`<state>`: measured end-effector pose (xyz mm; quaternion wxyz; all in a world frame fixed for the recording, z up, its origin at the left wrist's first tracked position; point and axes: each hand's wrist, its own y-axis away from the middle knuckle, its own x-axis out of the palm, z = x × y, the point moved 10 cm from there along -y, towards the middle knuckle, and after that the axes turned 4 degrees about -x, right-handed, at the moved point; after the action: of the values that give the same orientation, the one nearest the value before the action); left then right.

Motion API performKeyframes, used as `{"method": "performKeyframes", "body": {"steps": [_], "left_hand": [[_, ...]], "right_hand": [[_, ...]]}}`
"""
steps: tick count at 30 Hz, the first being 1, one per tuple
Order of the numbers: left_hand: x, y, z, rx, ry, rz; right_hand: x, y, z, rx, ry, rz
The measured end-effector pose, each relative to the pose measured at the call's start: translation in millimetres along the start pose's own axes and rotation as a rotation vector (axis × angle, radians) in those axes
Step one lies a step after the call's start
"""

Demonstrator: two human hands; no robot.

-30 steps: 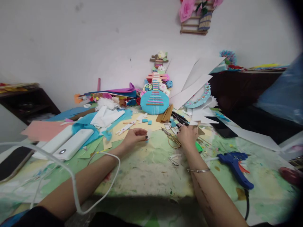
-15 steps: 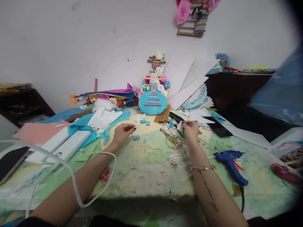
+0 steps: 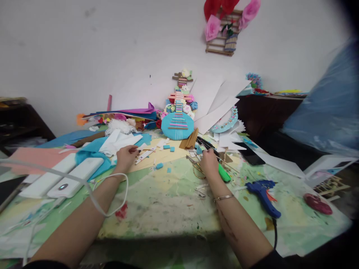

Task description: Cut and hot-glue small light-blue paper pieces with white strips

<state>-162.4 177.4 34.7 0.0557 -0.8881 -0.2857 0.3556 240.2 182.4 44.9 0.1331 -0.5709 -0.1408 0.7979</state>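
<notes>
My left hand [image 3: 126, 157] is over the left part of the table, fingers pinched together; what lies between them, if anything, is too small to make out. Just right of its fingertips are thin white strips [image 3: 146, 154]. My right hand [image 3: 209, 163] is closed and low among the tools, its fingertips hidden behind the fist. Scissors with gold handles [image 3: 198, 171] lie partly covered at its left side, and a bright green object [image 3: 224, 173] sticks out at its right. Black pens [image 3: 206, 142] lie just beyond it. Small blue pieces [image 3: 159, 166] are scattered between my hands.
A blue paper lute-like craft [image 3: 177, 126] leans on the wall at the back. A blue glue gun [image 3: 263, 194] and a dark phone [image 3: 250, 154] lie to the right. White power banks [image 3: 77, 177] are at left, and a white cable [image 3: 125, 194] loops over my left forearm.
My left hand has moved left, uncovering the white strips. My right hand has shifted left toward the scissors, and the green object shows more on its right. The view has tilted slightly.
</notes>
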Motion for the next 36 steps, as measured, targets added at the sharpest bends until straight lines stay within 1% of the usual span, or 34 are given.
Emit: {"method": "performKeyframes", "body": {"steps": [5, 10, 12, 15, 17, 19, 20, 22, 23, 24, 26, 27, 29, 31, 34, 36], "left_hand": [[-5.3, -4.4, 6.0, 0.018, -0.012, -0.029], [-13.3, -3.9, -1.3, 0.094, -0.086, -0.098], [-11.5, 1.4, -13.4, 0.19, -0.094, -0.117], [-1.1, 25.0, -48.6, 0.459, -0.084, -0.119], [12.6, 49.1, -73.3, 0.627, -0.076, -0.057], [34.4, 78.7, -97.0, 0.796, -0.08, 0.112], [45.8, 94.5, -106.7, 0.874, -0.095, 0.213], [64.2, 124.7, -120.7, 1.02, -0.118, 0.397], [70.8, 134.6, -123.6, 1.056, -0.13, 0.468], [75.1, 140.2, -124.9, 1.068, -0.135, 0.515], [78.4, 139.2, -123.3, 1.04, -0.141, 0.538], [78.2, 135.2, -121.3, 1.019, -0.148, 0.526], [76.1, 124.8, -115.7, 0.989, -0.182, 0.479], [73.0, 112.9, -109.2, 0.975, -0.235, 0.421], [67.2, 91.8, -97.1, 0.937, -0.344, 0.326], [59.6, 72.8, -86.1, 0.846, -0.463, 0.219]], "right_hand": [[5.4, -11.1, 7.0, 0.054, 0.079, 0.023], [4.2, -19.9, 0.9, 0.13, -0.001, 0.017], [-1.6, -19.1, -7.6, 0.165, -0.072, 0.001], [-16.6, -18.5, -23.4, 0.206, -0.219, -0.042], [-23.5, -20.1, -27.8, 0.198, -0.359, -0.053], [-20.9, -21.7, -21.6, 0.161, -0.543, -0.011], [-15.5, -21.4, -14.5, 0.142, -0.651, 0.034], [1.3, -16.7, 6.2, 0.118, -0.891, 0.166], [11.0, -12.3, 18.2, 0.117, -1.013, 0.249], [20.2, -6.7, 30.6, 0.122, -1.129, 0.34], [33.9, 5.7, 51.8, 0.15, -1.328, 0.516], [37.9, 11.2, 59.5, 0.168, -1.408, 0.592], [40.6, 18.6, 68.2, 0.207, -1.539, 0.702], [38.7, 21.0, 70.0, 0.234, -1.635, 0.757], [32.7, 21.3, 70.4, 0.26, -1.796, 0.796], [28.4, 23.0, 73.8, 0.269, -1.914, 0.831]]}}
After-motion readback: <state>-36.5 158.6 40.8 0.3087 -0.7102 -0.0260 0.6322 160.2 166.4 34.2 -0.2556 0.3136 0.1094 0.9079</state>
